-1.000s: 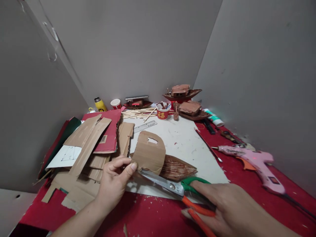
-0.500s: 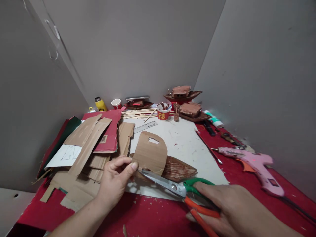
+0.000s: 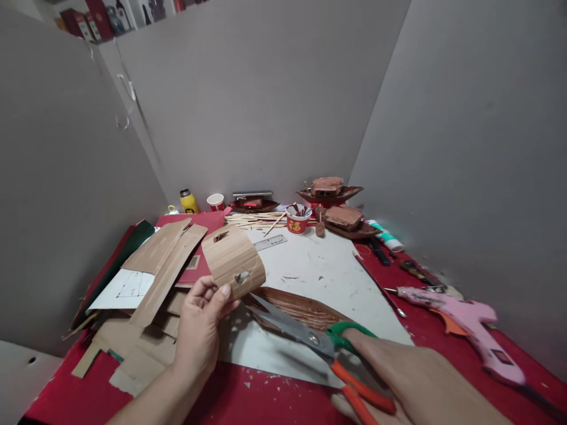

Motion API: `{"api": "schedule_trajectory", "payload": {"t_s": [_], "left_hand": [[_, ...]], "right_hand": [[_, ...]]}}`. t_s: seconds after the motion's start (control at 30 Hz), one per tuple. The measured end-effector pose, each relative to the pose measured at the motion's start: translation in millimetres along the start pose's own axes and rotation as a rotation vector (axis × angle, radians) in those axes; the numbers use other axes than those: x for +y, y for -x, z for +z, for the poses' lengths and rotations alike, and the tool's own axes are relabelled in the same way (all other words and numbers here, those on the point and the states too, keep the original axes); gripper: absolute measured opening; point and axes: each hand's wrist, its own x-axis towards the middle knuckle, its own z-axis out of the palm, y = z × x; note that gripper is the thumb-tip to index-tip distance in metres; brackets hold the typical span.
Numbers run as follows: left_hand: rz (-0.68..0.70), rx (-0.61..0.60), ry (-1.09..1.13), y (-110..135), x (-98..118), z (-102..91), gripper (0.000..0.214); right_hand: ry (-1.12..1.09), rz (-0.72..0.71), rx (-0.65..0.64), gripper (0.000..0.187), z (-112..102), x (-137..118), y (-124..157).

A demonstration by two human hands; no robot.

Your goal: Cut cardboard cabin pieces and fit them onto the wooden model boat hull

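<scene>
A curved piece of cardboard (image 3: 233, 257) with two cut-out holes is pinched between the thumb and fingers of my left hand (image 3: 206, 319), raised above the table. My right hand (image 3: 398, 372) grips a pair of scissors (image 3: 314, 339) by its green and orange handles. The scissor blades point left, slightly parted, with their tips just right of the cardboard and apart from it. Beneath the blades lies a brown boat hull (image 3: 305, 310) with a ridged top, partly hidden by them and by the cardboard.
Cardboard scraps (image 3: 163, 277) and a drawn sheet (image 3: 128, 288) pile up at the left. Model boats (image 3: 343, 218), a red cup (image 3: 298, 219), sticks (image 3: 252, 219) and a ruler (image 3: 271, 242) stand or lie toward the back. A pink glue gun (image 3: 478, 324) lies at the right.
My left hand has lifted and turned the cardboard, so two holes now show. The scissor tips are now apart from it, and their blades have parted. The view has tilted upward.
</scene>
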Motion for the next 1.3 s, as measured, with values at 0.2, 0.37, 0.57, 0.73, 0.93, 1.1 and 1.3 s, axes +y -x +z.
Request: {"api": "schedule_trajectory", "payload": {"t_s": [0.2,0.37,0.57,0.73,0.93,1.1,1.3], "left_hand": [[-0.014,-0.024,-0.018,7.4,-2.5,0.2,0.03],[-0.069,-0.033,-0.005,7.2,-6.1,-0.2,0.035],[-0.061,-0.027,-0.033,6.1,-9.8,2.5,0.036],[-0.02,-0.035,-0.095,4.9,-14.0,2.9,0.032],[0.039,0.015,-0.112,2.2,-13.9,3.0,0.031],[0.021,-0.02,-0.077,0.9,-12.6,7.1,0.032],[-0.001,-0.065,-0.001,2.2,-14.6,8.6,0.041]], "right_hand": [[0.036,0.055,0.07,0.023,8.3,-4.6,-12.2],[0.073,0.053,0.018,0.025,10.9,0.5,-13.4],[0.112,0.082,-0.028,0.028,8.0,1.7,-12.3],[0.09,0.118,-0.043,0.031,7.2,3.5,-13.1],[0.012,0.131,-0.089,0.028,8.8,2.5,-12.2],[-0.107,0.146,-0.082,0.031,6.8,0.7,-14.3],[-0.444,0.213,-0.194,0.031,6.8,3.1,-7.9]]}}
